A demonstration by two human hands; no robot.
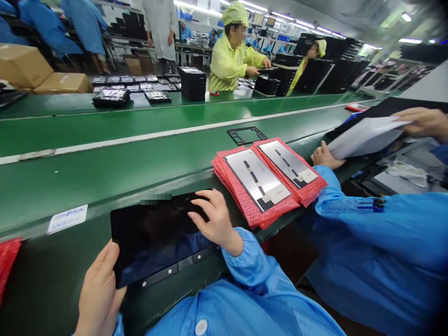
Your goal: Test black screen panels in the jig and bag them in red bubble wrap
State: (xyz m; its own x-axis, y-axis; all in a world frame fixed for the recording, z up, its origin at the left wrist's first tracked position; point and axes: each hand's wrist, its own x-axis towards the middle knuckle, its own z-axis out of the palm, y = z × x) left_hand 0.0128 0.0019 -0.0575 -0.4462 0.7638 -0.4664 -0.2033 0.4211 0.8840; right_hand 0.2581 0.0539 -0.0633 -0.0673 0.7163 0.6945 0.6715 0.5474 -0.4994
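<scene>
Black panel (154,238) under right hand (213,219) (left hand (100,294) gripping).

Look at this on the green conveyor belt (140,154): silver-backed panels (257,179) lying on a pile of red bubble-wrap bags (220,169), a black plastic frame (247,135) just beyond! Across the line, a co-worker in a yellow smock (227,65) works at stacks of black panels (285,77).

Blue anti-static smock (224,312) with fine stripes, gathered elastic cuff (233,247), round white snap button (201,327), bare right hand (217,224)
</scene>
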